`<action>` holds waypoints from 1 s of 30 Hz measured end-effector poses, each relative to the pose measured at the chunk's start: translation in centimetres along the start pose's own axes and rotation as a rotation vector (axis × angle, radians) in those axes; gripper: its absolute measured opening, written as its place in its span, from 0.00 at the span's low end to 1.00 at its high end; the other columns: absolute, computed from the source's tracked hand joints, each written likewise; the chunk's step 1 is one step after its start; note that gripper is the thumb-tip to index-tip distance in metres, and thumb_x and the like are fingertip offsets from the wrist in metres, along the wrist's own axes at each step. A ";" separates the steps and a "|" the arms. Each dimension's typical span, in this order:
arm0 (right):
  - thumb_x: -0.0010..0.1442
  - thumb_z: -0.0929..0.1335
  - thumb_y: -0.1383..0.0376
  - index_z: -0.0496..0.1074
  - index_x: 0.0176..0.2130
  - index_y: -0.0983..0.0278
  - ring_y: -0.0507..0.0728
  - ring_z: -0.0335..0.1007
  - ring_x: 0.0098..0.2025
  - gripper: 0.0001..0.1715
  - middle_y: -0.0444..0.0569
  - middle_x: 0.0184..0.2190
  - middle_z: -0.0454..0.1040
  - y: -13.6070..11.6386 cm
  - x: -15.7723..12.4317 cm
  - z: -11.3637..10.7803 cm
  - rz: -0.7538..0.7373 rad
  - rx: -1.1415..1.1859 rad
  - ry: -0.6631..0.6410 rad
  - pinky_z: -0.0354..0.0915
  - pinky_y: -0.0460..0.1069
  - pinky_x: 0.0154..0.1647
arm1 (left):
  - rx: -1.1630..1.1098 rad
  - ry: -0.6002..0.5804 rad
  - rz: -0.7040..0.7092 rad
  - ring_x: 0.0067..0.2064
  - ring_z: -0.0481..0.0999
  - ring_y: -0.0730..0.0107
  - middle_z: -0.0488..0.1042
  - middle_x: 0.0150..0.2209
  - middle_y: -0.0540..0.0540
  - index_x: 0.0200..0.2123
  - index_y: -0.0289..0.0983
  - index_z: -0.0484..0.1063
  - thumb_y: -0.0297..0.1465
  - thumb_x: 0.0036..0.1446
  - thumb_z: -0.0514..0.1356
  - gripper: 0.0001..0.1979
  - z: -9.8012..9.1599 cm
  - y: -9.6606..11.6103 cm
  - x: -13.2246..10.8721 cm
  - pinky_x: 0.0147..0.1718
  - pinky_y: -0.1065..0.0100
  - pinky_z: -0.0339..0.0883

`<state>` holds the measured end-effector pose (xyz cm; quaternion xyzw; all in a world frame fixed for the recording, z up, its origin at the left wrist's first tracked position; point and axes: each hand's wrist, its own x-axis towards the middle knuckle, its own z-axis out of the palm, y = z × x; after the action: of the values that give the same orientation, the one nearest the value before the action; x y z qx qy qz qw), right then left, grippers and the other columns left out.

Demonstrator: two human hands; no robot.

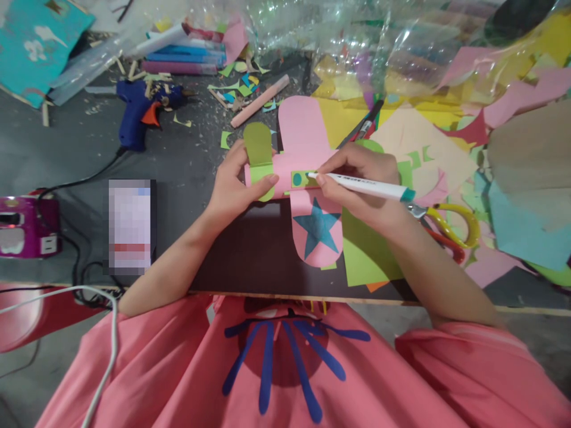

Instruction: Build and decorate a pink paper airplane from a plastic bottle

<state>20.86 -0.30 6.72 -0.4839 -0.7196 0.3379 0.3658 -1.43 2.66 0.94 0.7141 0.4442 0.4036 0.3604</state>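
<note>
A pink paper plane shape (303,128) lies near the table's front edge, with a teal star (316,226) on its lower wing. Across its left end sits a green rounded strip (257,139). My left hand (238,184) grips that end, thumb on top of the green strip and fingers behind. In my right hand (361,178) is a white marker (370,186) with a teal end, its tip touching a small green rectangle (307,179) on the pink body. A teal dot (297,179) shows on the rectangle's left part.
A blue glue gun (134,113) and a phone (130,226) lie at left. Markers (185,59), paper scraps and bubble wrap (357,35) cover the back. Yellow-handled scissors (455,224) lie by my right forearm, near green paper (368,249). A white cable (113,345) hangs at lower left.
</note>
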 end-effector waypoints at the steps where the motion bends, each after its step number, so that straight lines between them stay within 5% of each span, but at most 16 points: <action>1: 0.59 0.69 0.57 0.70 0.27 0.59 0.50 0.66 0.23 0.12 0.42 0.21 0.72 0.0 0.0 0.0 -0.002 0.000 -0.001 0.60 0.47 0.21 | -0.001 0.000 -0.001 0.50 0.73 0.56 0.74 0.45 0.44 0.42 0.42 0.74 0.53 0.48 0.63 0.25 0.0 0.0 0.0 0.52 0.54 0.67; 30: 0.55 0.69 0.65 0.67 0.24 0.60 0.50 0.62 0.22 0.10 0.40 0.19 0.69 0.0 0.3 -0.6 0.001 0.002 -0.134 0.60 0.48 0.26 | 0.024 0.000 -0.009 0.50 0.73 0.57 0.74 0.45 0.44 0.43 0.42 0.73 0.47 0.50 0.64 0.20 0.0 0.1 0.0 0.52 0.53 0.67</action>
<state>21.31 0.10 7.09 -0.4602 -0.7419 0.3703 0.3172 -1.39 2.63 1.02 0.7162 0.4524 0.3967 0.3535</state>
